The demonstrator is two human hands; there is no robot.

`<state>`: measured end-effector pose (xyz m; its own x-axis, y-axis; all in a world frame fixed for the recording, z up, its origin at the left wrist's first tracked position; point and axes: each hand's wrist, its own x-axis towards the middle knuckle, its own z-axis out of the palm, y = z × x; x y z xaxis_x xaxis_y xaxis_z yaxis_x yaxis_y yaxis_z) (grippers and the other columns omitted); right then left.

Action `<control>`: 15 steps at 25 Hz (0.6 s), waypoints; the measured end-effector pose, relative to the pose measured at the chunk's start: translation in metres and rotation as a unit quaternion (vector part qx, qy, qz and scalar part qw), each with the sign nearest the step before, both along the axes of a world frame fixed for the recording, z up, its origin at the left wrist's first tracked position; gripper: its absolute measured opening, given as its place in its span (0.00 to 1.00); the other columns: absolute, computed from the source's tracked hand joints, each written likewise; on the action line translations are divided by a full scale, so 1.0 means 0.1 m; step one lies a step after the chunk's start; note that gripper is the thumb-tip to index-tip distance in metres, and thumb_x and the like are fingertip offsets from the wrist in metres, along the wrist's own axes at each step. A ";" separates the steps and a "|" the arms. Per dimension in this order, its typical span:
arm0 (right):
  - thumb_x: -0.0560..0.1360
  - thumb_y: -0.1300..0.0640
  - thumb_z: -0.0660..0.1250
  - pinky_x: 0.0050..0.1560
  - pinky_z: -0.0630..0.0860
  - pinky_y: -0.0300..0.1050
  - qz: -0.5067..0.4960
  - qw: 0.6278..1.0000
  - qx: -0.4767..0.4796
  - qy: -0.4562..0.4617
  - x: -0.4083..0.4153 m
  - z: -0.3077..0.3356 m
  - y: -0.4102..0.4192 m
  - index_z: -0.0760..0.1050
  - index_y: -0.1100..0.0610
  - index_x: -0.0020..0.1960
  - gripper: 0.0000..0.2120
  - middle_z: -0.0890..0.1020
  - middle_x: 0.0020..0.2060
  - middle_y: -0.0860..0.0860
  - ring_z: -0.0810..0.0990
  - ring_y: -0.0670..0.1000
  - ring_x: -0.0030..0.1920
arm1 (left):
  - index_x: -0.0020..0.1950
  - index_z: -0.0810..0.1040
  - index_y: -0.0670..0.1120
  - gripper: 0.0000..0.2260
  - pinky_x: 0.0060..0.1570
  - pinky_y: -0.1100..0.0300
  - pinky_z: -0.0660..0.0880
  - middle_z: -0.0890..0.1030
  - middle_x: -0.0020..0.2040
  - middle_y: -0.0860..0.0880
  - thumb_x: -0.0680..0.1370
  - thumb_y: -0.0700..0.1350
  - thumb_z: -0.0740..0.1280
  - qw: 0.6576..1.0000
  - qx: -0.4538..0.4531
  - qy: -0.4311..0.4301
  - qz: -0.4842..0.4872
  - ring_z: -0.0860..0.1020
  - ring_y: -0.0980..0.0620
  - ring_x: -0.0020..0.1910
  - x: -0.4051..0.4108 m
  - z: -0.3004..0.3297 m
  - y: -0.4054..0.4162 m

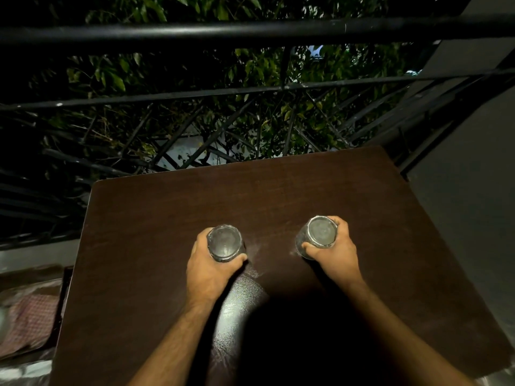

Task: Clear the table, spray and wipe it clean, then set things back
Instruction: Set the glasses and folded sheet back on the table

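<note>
A dark brown table (172, 207) fills the lower middle of the head view. My left hand (207, 267) is wrapped around a clear drinking glass (224, 242) near the table's middle. My right hand (338, 250) grips a second clear glass (322, 232) a little to the right. Both glasses appear upside down, their flat bases facing up. Whether they touch the tabletop or hover just above it I cannot tell. The rest of the tabletop shows only faint streaks and a glare patch between my forearms.
A black metal railing (250, 32) runs just behind the table's far edge, with leafy branches beyond. A grey wall (473, 190) stands close on the right. A checked cloth (30, 321) lies on a low surface at the left, below table height.
</note>
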<state>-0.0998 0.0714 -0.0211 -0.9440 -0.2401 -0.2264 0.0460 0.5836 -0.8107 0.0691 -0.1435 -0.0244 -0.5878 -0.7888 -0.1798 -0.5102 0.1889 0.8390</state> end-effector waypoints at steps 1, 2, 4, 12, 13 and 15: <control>0.58 0.49 0.82 0.46 0.71 0.33 -0.001 1.000 -0.002 0.003 0.01 0.00 0.00 0.66 0.35 0.60 0.37 0.80 0.51 0.37 0.78 0.37 0.50 | 0.62 0.70 0.62 0.39 0.53 0.59 0.75 0.79 0.57 0.60 0.54 0.62 0.79 1.000 0.001 0.000 -0.004 0.79 0.58 0.54 0.00 0.01 0.00; 0.59 0.50 0.82 0.46 0.71 0.33 -0.002 1.000 -0.003 0.004 0.02 0.01 -0.01 0.66 0.35 0.60 0.37 0.80 0.50 0.37 0.78 0.36 0.50 | 0.62 0.69 0.62 0.39 0.53 0.60 0.74 0.79 0.57 0.60 0.54 0.62 0.79 1.000 0.002 0.000 -0.008 0.78 0.58 0.54 0.01 0.01 -0.01; 0.59 0.51 0.82 0.46 0.71 0.32 -0.003 1.000 -0.006 0.005 0.03 0.03 -0.01 0.66 0.36 0.60 0.37 0.80 0.50 0.37 0.78 0.36 0.50 | 0.62 0.69 0.62 0.39 0.53 0.60 0.74 0.79 0.57 0.60 0.54 0.62 0.79 1.000 0.005 0.004 -0.014 0.78 0.58 0.54 0.02 0.03 -0.02; 0.60 0.52 0.85 0.58 0.73 0.42 0.027 0.999 -0.016 -0.016 0.00 0.08 0.03 0.63 0.40 0.70 0.46 0.78 0.60 0.42 0.78 0.48 0.61 | 0.70 0.63 0.60 0.49 0.61 0.58 0.72 0.71 0.67 0.56 0.53 0.60 0.82 0.998 0.046 0.026 -0.022 0.74 0.56 0.61 0.07 0.10 -0.01; 0.59 0.50 0.85 0.65 0.71 0.46 0.035 0.999 -0.011 -0.022 -0.01 0.12 0.04 0.60 0.41 0.74 0.51 0.76 0.64 0.46 0.75 0.50 0.66 | 0.73 0.61 0.58 0.53 0.62 0.58 0.69 0.67 0.71 0.55 0.53 0.60 0.83 0.998 0.052 0.028 -0.023 0.71 0.57 0.63 0.11 0.13 -0.02; 0.59 0.42 0.83 0.75 0.63 0.56 0.034 0.999 0.009 0.005 0.01 0.24 0.03 0.56 0.42 0.78 0.55 0.67 0.74 0.50 0.63 0.54 0.76 | 0.74 0.57 0.60 0.56 0.61 0.59 0.66 0.62 0.73 0.57 0.52 0.62 0.82 0.998 0.046 0.043 -0.022 0.66 0.59 0.64 0.28 0.22 -0.08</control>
<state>-0.0990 0.0749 0.0028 -0.9283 -0.2987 -0.2213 -0.0024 0.6002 -0.7999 0.0969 -0.1518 -0.0025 -0.6380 -0.7442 -0.1978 -0.4280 0.1292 0.8945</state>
